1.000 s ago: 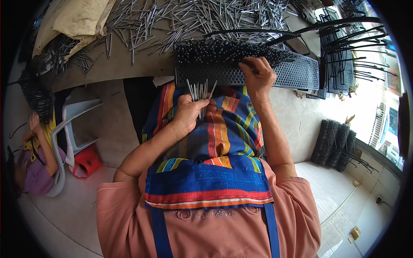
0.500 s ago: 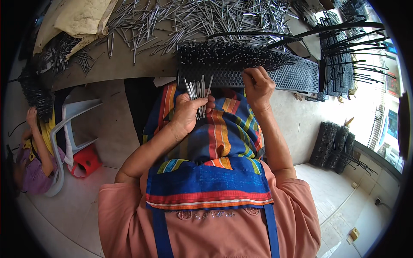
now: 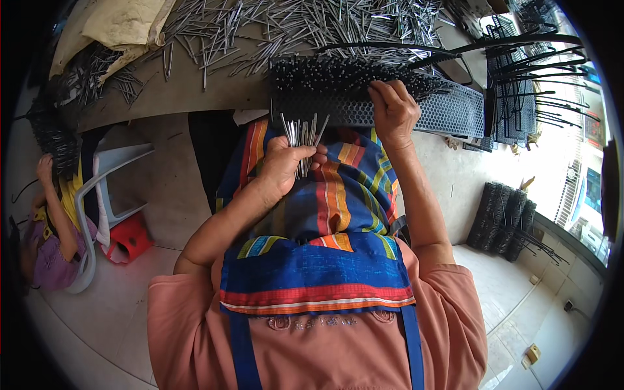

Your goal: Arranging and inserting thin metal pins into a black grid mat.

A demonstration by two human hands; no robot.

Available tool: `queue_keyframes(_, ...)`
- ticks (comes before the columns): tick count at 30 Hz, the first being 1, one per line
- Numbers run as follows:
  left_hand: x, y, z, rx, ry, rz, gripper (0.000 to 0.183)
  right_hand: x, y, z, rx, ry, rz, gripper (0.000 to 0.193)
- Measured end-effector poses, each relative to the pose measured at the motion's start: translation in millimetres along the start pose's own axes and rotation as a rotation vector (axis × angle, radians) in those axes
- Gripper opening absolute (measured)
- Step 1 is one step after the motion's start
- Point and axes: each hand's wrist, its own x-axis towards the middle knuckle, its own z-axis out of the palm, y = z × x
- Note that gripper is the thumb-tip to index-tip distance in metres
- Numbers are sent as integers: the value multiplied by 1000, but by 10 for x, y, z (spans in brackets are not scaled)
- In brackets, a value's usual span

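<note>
My left hand (image 3: 281,166) is closed round a bundle of thin silvery metal rods (image 3: 301,133), held above my lap, their upper ends fanning out. Over the front of a long black perforated metal rack (image 3: 448,118) is my right hand (image 3: 396,114), its thumb and fingers pinched together. Whatever is in that pinch is hidden or too small to make out. Dense rows of dark rods with shiny tips (image 3: 331,79) stand up from the rack's far part, just beyond my right fingertips. The nearer part shows bare holes.
A heap of loose metal rods (image 3: 292,26) covers the table (image 3: 175,107) behind the rack. Black hooked frames (image 3: 513,97) stand at the right, black bundles (image 3: 500,221) on the floor. At the left, another person's arm (image 3: 58,214) is beside a pale chair (image 3: 120,162) and red container (image 3: 130,240).
My right hand has moved slightly away from me, its fingertips now nearer the standing rods. My left hand keeps its bundle in nearly the same place.
</note>
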Motion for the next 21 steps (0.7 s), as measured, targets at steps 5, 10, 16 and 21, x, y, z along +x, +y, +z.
queue_keyframes(5, 29, 5, 5, -88, 28, 3, 18, 70, -67, -70, -99, -64, -119, 10)
queue_keyframes(10, -47, 72, 47, -124, -9, 109, 18, -78, -226, -185, 65, -112, 41, 13)
queue_keyframes(16, -148, 148, 179, -26, -66, 27, 22, -213, -537, -9, 1078, -724, 999, 6)
queue_keyframes(21, -199, 122, -7, 85, -53, 75, 18, -324, -738, 199, 1350, -623, 1249, 4)
